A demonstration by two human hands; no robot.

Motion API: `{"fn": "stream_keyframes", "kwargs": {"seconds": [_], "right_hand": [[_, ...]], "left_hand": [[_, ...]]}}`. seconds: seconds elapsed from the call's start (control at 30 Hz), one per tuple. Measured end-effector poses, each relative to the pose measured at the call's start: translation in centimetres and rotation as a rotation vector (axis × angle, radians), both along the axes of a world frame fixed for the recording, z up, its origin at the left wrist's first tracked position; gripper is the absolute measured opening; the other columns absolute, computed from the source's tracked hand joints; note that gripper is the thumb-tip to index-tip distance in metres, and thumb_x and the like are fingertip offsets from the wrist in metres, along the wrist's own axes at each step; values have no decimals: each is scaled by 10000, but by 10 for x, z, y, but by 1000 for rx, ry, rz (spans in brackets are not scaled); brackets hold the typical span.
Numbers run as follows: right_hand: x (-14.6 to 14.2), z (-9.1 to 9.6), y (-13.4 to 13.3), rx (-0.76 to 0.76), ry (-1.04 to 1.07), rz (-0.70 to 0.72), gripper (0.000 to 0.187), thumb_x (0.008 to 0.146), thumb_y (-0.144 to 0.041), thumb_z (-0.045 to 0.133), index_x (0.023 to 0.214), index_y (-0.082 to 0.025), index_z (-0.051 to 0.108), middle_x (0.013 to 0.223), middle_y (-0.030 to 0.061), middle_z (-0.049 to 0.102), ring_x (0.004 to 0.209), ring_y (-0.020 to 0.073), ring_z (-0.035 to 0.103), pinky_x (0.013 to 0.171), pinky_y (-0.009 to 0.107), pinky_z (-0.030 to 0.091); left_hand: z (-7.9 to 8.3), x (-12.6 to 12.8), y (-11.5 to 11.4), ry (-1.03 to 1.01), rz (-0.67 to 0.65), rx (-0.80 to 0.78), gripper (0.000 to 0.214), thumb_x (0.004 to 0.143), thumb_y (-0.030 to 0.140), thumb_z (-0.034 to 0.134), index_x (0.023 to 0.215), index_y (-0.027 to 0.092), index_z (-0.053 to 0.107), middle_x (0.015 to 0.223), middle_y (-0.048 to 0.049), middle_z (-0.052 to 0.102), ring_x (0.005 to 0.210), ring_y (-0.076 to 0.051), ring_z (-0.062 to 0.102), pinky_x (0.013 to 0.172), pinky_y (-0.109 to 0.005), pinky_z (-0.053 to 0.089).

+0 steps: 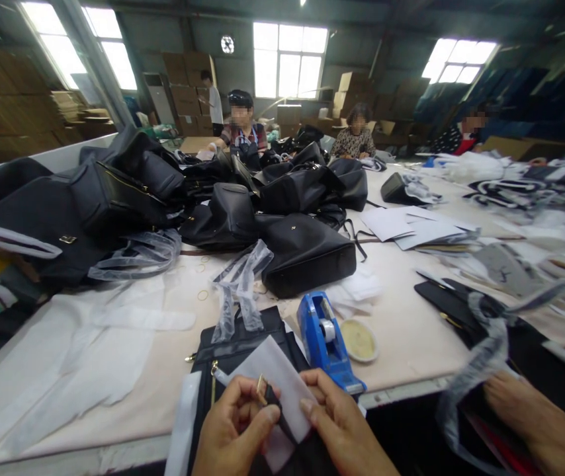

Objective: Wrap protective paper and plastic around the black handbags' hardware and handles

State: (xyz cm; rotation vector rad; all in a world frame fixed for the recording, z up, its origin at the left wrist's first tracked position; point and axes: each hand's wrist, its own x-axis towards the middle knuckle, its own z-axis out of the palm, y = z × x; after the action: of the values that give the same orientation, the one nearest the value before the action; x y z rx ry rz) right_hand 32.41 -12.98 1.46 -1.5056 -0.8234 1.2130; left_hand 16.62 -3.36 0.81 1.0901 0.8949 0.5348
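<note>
My left hand pinches a black strap close to its gold buckle. Between the thumb and fingers of my right hand is the edge of a white sheet, which lies behind the strap. Under both hands is a black bag with gold zips, resting at the table's near edge. A strip of clear plastic wrap lies over the bag's far end. Just beyond my right hand stands a blue tape dispenser.
Black bags are heaped across the table. A round dish sits beside the dispenser. White sheets lie at right. A co-worker's hand is close on the right, near another black bag. Several people sit or stand beyond.
</note>
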Motion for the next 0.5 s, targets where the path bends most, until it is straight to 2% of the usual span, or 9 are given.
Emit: {"fn": "stream_keyframes", "kwargs": {"seconds": [0.07,0.17,0.23,0.33,0.43,0.5], "right_hand": [[0,-1,-3,9,31,17,226,914,-335,528,1097,-211,575,918,30,681,803,184,629,698,272,475],[-2,-2,-6,-5,69,41,242,896,-396,538,1041,-209,591,857,26,672,754,184,624,701,283,487],[-4,0,-10,-36,42,27,263,875,-447,549,978,-210,595,794,18,658,712,179,611,684,278,488],[-4,8,-15,-83,-40,17,276,861,-475,555,945,-215,590,747,7,637,726,180,596,700,270,480],[-2,18,-18,-97,-82,56,297,868,-480,540,1002,-220,592,759,3,632,754,181,586,724,263,466],[-1,17,-18,-71,-70,103,356,850,-513,549,1058,-227,592,793,5,641,736,180,581,695,254,459]], "left_hand": [[-1,4,1,22,21,23,332,700,423,766,757,205,522,566,70,480,497,-92,415,456,-172,336],[0,8,1,150,61,175,364,713,426,749,709,222,447,539,91,437,472,-87,382,460,-177,301],[1,11,0,280,71,300,344,732,436,727,720,230,452,511,101,418,466,-104,403,472,-193,315],[0,12,-3,413,90,494,320,751,469,703,734,233,487,542,87,478,495,-134,476,514,-221,373],[-6,12,-6,437,108,670,322,778,510,669,736,233,509,626,62,558,542,-150,544,551,-238,414],[-11,12,-7,426,127,747,329,794,529,648,736,235,513,652,55,578,556,-154,566,563,-241,426]]}}
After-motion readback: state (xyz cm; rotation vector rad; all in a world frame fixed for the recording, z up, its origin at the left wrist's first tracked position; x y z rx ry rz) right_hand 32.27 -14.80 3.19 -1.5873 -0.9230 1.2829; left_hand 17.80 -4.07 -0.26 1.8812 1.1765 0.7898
